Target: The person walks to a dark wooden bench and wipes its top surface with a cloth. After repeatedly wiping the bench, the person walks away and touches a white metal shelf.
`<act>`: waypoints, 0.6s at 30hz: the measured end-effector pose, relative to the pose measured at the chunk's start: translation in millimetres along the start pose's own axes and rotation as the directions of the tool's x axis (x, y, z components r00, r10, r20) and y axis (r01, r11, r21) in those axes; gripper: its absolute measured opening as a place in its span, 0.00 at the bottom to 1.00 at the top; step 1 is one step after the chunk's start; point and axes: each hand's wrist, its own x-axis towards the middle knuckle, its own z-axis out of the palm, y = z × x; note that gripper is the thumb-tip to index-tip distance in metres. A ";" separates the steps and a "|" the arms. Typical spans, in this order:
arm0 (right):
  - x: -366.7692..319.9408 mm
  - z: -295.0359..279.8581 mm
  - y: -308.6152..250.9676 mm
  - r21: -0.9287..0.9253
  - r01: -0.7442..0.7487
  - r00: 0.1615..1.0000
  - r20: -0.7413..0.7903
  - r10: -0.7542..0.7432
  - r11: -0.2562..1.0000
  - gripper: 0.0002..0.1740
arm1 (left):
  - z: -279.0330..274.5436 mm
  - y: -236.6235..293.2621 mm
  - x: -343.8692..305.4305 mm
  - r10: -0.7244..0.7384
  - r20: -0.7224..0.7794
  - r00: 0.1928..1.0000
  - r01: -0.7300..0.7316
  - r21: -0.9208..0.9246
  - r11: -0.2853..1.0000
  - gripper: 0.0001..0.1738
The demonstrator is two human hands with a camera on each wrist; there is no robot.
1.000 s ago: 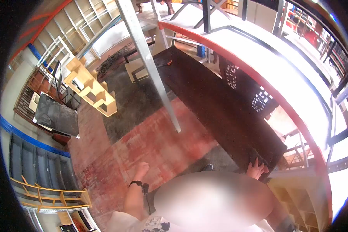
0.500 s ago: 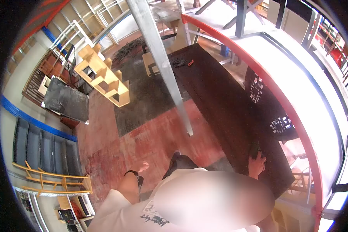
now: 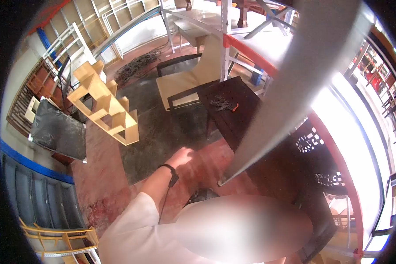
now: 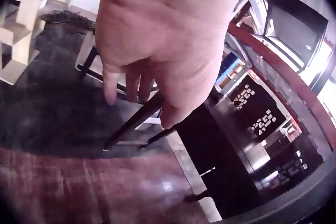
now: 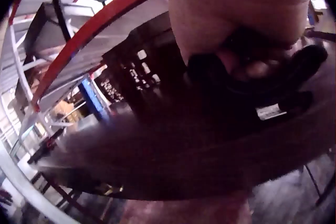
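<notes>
My left hand [image 3: 181, 157] is held out over the red and dark floor, left of the long dark wooden table [image 3: 275, 180]. In the left wrist view its fingers hang loosely with nothing in them. The right hand [image 5: 239, 16] shows at the top of the right wrist view, its fingers curled round a black curved-handled object [image 5: 252, 90] with a small white label [image 5: 271, 111]. That object sits low over the dark tabletop [image 5: 157, 148]; its exact kind I cannot tell. In the head view a blurred patch covers the right hand.
A grey metal post [image 3: 290, 88] slants across in front of the table. A dark crumpled item [image 3: 223, 104] with an orange tip lies at the table's far end, beside a cream armchair [image 3: 180, 83]. Left stands a pale wooden shelf [image 3: 105, 105]; a red-edged rack [image 3: 339, 158] runs along the right.
My left hand has reached forward and up over the floor. The post looms larger and further right in the head view. The right hand, visible earlier on the table, is now hidden there.
</notes>
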 end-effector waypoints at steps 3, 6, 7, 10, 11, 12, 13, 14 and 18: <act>-63.0 14.1 39.5 0.237 -0.059 0.997 -0.037 0.070 0.970 0.32 | -21.4 6.0 53.7 0.113 0.006 0.994 -0.113 0.081 0.990 0.27; -146.8 28.5 91.0 0.672 -0.249 0.931 -0.034 0.364 0.697 0.31 | -31.7 10.9 105.4 0.212 0.012 0.977 -0.212 0.070 0.975 0.31; -177.1 21.0 96.4 0.741 -0.237 0.930 -0.014 0.367 0.628 0.27 | -32.5 16.6 120.8 0.209 -0.021 0.978 -0.206 0.104 0.973 0.32; -279.0 -54.0 57.1 0.658 -0.538 0.770 0.130 0.624 0.527 0.32 | -31.0 34.9 172.1 0.255 -0.010 0.967 -0.251 0.130 0.959 0.36; -310.1 -67.3 40.8 0.664 -0.493 0.767 0.025 0.641 0.563 0.32 | -30.8 43.6 187.6 0.292 -0.073 0.954 -0.274 0.190 0.943 0.35; -333.6 -70.0 29.3 0.663 -0.449 0.752 -0.081 0.654 0.599 0.32 | -29.4 51.8 202.6 0.336 -0.137 0.932 -0.296 0.249 0.922 0.33; -357.2 -46.5 74.7 0.755 -0.414 0.663 -0.133 0.737 0.509 0.23 | -30.4 58.9 214.0 0.351 -0.145 0.925 -0.305 0.264 0.915 0.35; -383.4 -34.4 120.3 0.773 -0.410 0.619 -0.154 0.770 0.484 0.23 | -36.3 67.5 227.4 0.379 -0.152 0.913 -0.327 0.283 0.902 0.36; -456.2 -18.8 170.8 0.825 -0.359 0.564 -0.181 0.806 0.437 0.17 | -56.0 108.8 252.5 0.552 -0.184 0.813 -0.472 0.346 0.811 0.36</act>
